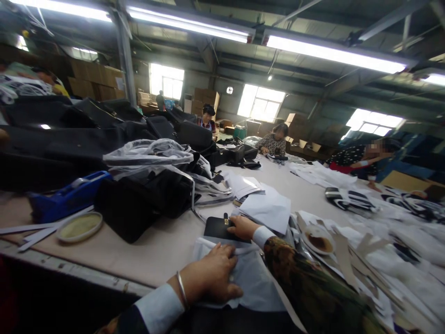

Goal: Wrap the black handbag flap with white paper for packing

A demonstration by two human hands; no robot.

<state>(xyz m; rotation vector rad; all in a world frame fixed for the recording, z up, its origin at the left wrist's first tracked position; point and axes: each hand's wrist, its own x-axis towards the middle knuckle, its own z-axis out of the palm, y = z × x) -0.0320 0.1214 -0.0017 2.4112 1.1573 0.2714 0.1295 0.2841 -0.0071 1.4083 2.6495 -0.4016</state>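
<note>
My left hand (216,272), a silver bangle at its wrist, lies flat with fingers outstretched on white tissue paper (259,290). The paper covers much of a black bag-like piece directly in front of me. Beyond the paper's far edge a black flap (215,228) shows, with a small gold-coloured clasp (226,221) on a tab. My right hand (244,228) rests on the flap's right side, its fingers reaching out to the clasp. Its fingertips touch the flap; their undersides are hidden.
On the left are a blue tape dispenser (71,197), a round dish (79,226) and piled black bags (139,199) with wrapped straps. White sheets (267,208) lie beyond my right hand. To the right are a brown-stained bowl (318,240) and scattered strips. Several people sit around the table.
</note>
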